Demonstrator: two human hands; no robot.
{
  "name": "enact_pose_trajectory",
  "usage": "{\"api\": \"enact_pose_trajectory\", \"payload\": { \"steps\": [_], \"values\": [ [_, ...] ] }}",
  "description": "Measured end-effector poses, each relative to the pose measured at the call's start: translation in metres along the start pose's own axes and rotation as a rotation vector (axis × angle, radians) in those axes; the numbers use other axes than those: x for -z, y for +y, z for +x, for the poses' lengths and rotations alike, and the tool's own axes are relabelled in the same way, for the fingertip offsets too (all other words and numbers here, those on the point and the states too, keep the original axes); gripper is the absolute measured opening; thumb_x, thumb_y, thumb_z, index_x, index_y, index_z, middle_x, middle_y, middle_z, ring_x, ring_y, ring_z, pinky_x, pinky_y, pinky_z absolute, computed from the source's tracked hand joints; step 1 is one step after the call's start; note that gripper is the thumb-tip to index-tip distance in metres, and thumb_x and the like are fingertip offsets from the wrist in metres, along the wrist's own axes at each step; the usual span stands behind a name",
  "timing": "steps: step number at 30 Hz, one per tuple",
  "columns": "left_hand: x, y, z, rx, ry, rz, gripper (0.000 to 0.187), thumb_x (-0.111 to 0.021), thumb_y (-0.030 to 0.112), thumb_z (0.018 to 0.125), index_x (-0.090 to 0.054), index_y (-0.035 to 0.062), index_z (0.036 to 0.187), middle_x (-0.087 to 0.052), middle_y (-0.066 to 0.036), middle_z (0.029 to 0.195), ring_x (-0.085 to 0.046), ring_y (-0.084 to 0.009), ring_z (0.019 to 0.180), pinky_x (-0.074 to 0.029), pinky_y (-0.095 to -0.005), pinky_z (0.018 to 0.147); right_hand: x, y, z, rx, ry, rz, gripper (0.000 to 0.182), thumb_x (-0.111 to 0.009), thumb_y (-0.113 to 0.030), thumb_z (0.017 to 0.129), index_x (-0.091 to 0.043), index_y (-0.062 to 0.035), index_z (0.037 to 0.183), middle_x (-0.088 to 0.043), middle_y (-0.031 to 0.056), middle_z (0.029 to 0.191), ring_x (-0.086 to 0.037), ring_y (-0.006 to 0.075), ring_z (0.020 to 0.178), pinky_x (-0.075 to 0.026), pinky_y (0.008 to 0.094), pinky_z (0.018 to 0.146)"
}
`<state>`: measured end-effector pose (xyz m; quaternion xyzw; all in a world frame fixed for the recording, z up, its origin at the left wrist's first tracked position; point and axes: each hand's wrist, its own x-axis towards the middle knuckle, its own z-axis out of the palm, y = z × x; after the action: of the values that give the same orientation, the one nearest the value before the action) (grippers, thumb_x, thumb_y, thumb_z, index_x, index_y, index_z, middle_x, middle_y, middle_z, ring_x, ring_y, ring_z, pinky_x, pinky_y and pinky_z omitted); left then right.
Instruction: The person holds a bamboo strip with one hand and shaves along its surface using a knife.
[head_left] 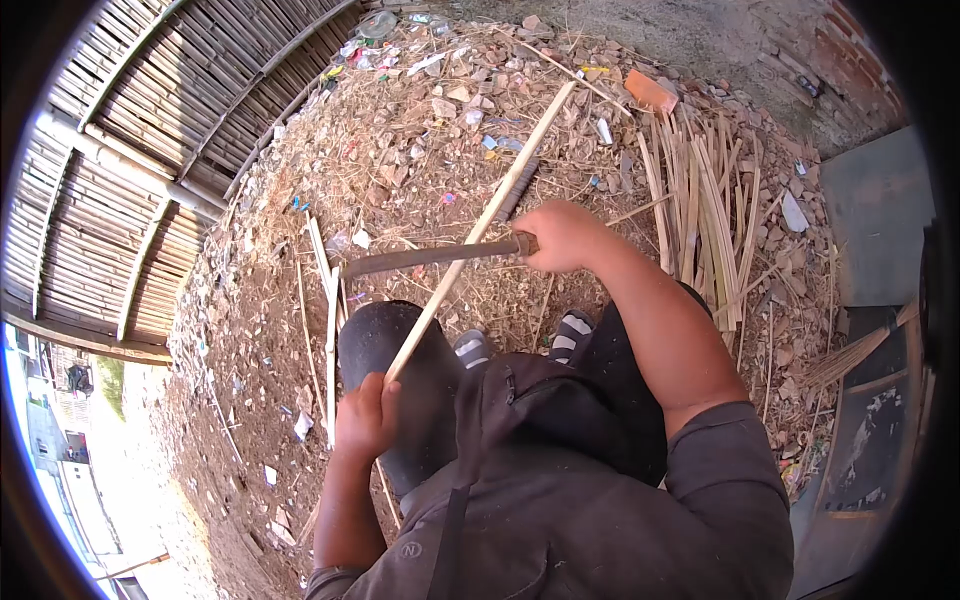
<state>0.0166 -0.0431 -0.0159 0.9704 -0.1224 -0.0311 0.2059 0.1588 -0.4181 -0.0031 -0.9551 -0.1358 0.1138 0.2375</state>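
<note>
My right hand (pixel 568 237) is closed round the handle of a machete (pixel 410 259), whose long, narrow, dark blade points left. The blade crosses a pale bamboo strip (pixel 493 212) at about its middle. My left hand (pixel 366 415) grips the near end of that strip beside my left knee, and the strip slants up and away to the right. Under the strip, just beyond the machete, a dark ridged bar (pixel 519 188) partly shows on the ground.
A pile of split bamboo strips (pixel 708 205) lies at the right, with a few more strips (pixel 328 330) at the left. Rubble and litter cover the ground, including an orange brick piece (pixel 651 91). A bamboo-slat fence (pixel 150 100) stands left and a wall (pixel 740 60) behind.
</note>
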Motion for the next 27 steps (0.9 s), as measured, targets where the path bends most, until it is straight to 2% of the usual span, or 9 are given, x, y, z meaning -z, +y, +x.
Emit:
{"api": "enact_pose_trajectory", "payload": {
  "steps": [3, 6, 7, 11, 14, 15, 18, 25, 27],
  "values": [
    [0.0, -0.001, 0.001, 0.032, 0.016, -0.022, 0.024, -0.056, 0.026, 0.102, -0.057, 0.0041, 0.092, -0.063, -0.024, 0.074, -0.063, -0.0488, 0.071, -0.047, -0.0573, 0.062, -0.003, 0.058, 0.025, -0.235, 0.141, 0.27, 0.029, -0.066, -0.023, 0.077, -0.07, -0.0065, 0.1, -0.072, 0.0183, 0.092, -0.069, 0.0362, 0.087, -0.055, 0.0454, 0.076],
    [0.004, 0.003, 0.002, 0.032, -0.007, 0.025, 0.023, -0.056, 0.026, 0.101, -0.057, 0.0042, 0.093, -0.064, -0.024, 0.074, -0.063, -0.0486, 0.071, -0.047, -0.057, 0.062, -0.007, 0.068, 0.025, -0.242, 0.185, 0.282, 0.029, -0.066, -0.023, 0.077, -0.071, -0.0069, 0.1, -0.072, 0.0186, 0.093, -0.07, 0.0361, 0.089, -0.055, 0.0457, 0.078],
    [0.004, 0.003, 0.003, 0.025, -0.009, 0.016, 0.024, -0.056, 0.027, 0.101, -0.057, 0.0045, 0.092, -0.064, -0.024, 0.074, -0.063, -0.0484, 0.071, -0.047, -0.057, 0.062, -0.012, 0.058, 0.022, -0.177, 0.199, 0.15, 0.032, -0.068, -0.024, 0.076, -0.071, -0.0071, 0.103, -0.073, 0.0189, 0.097, -0.07, 0.0363, 0.091, -0.056, 0.0454, 0.081],
    [0.003, 0.007, 0.006, 0.025, -0.054, 0.062, 0.026, -0.056, 0.028, 0.101, -0.055, 0.005, 0.09, -0.064, -0.025, 0.075, -0.063, -0.0486, 0.071, -0.047, -0.0577, 0.062, -0.001, -0.002, -0.001, -0.018, -0.114, -0.134, 0.04, -0.072, -0.028, 0.075, -0.071, -0.0048, 0.107, -0.072, 0.0193, 0.097, -0.071, 0.0357, 0.096, -0.057, 0.0465, 0.084],
    [0.004, 0.007, -0.003, 0.031, -0.048, 0.07, 0.026, -0.056, 0.028, 0.101, -0.054, 0.005, 0.089, -0.064, -0.025, 0.076, -0.063, -0.049, 0.071, -0.047, -0.0585, 0.063, -0.007, 0.035, 0.009, -0.035, -0.048, 0.084, 0.041, -0.073, -0.028, 0.076, -0.071, -0.0044, 0.109, -0.072, 0.0183, 0.097, -0.071, 0.0344, 0.094, -0.056, 0.0462, 0.083],
    [0.002, 0.005, -0.002, 0.039, -0.035, 0.075, 0.026, -0.056, 0.028, 0.101, -0.055, 0.0048, 0.089, -0.064, -0.026, 0.076, -0.063, -0.0491, 0.071, -0.047, -0.0586, 0.063, 0.0, 0.046, 0.015, -0.168, -0.03, 0.159, 0.047, -0.074, -0.03, 0.075, -0.07, -0.0038, 0.114, -0.073, 0.0177, 0.103, -0.071, 0.0335, 0.093, -0.056, 0.044, 0.083],
    [-0.001, 0.003, 0.0, 0.038, -0.001, 0.075, 0.027, -0.057, 0.029, 0.101, -0.055, 0.0044, 0.09, -0.064, -0.026, 0.076, -0.063, -0.0494, 0.071, -0.048, -0.0585, 0.063, 0.003, 0.066, 0.023, -0.294, 0.148, 0.221, 0.047, -0.075, -0.03, 0.074, -0.07, -0.0044, 0.113, -0.073, 0.0174, 0.101, -0.07, 0.0331, 0.091, -0.056, 0.0428, 0.083],
    [0.005, 0.01, 0.005, 0.041, -0.058, 0.054, 0.028, -0.057, 0.029, 0.101, -0.056, 0.004, 0.088, -0.064, -0.024, 0.074, -0.063, -0.0488, 0.071, -0.048, -0.0574, 0.064, 0.003, -0.008, -0.007, 0.071, -0.182, -0.126, 0.048, -0.077, -0.033, 0.077, -0.069, -0.001, 0.111, -0.072, 0.0202, 0.103, -0.07, 0.0349, 0.097, -0.055, 0.043, 0.084],
    [0.006, 0.008, 0.003, 0.03, -0.041, 0.006, 0.027, -0.057, 0.028, 0.101, -0.056, 0.004, 0.088, -0.064, -0.024, 0.073, -0.063, -0.0485, 0.071, -0.047, -0.057, 0.063, -0.014, 0.022, 0.004, 0.021, -0.125, 0.074, 0.048, -0.078, -0.034, 0.077, -0.069, -0.0008, 0.111, -0.072, 0.0197, 0.104, -0.07, 0.0348, 0.099, -0.055, 0.0429, 0.085]
  ]
}}
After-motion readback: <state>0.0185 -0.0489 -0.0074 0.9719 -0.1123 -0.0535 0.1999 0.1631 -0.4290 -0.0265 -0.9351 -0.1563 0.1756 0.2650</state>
